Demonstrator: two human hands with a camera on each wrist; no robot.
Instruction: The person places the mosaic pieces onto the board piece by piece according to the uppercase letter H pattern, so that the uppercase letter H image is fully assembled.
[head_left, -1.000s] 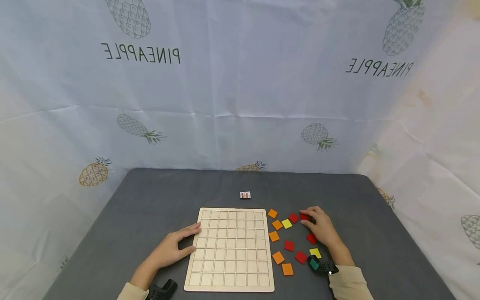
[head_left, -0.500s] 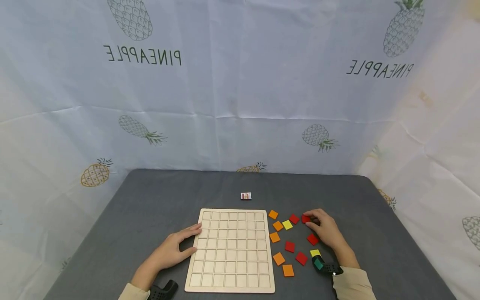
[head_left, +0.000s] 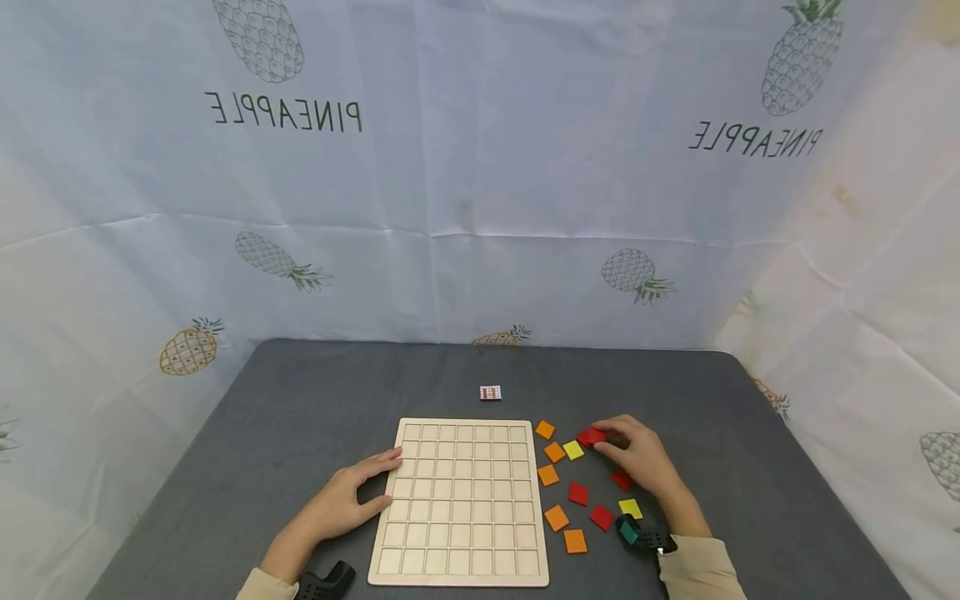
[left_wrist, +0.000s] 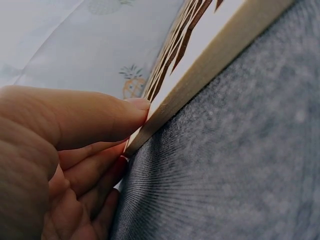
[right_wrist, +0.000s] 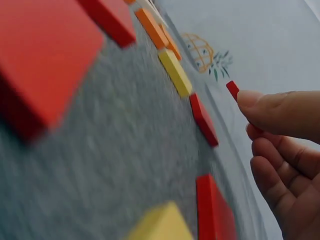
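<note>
My right hand (head_left: 639, 454) pinches a small red square tile (right_wrist: 232, 90) between thumb and fingers, raised off the table in the right wrist view. In the head view it overlaps another red tile (head_left: 582, 438) lying on the cloth. A pale wooden board (head_left: 459, 581) with a grid of square recesses lies flat; no tiles sit in its cells. At its left side, my left hand (head_left: 339, 502) rests with the fingertips over the edge. The thumb (left_wrist: 125, 117) touches the board's side in the left wrist view, its fingers lying loosely extended.
Right of the board lie several orange tiles (head_left: 557, 517), yellow tiles (head_left: 573, 450) and red tiles (head_left: 602, 517). A small patterned card (head_left: 491, 392) is behind the board. The grey table (head_left: 360, 375) ends at a pineapple-print curtain (head_left: 480, 167).
My right hand has lifted the red tile from its spot on the right and carried it left toward the neighbouring red tile. The left hand stays at the board's edge.
</note>
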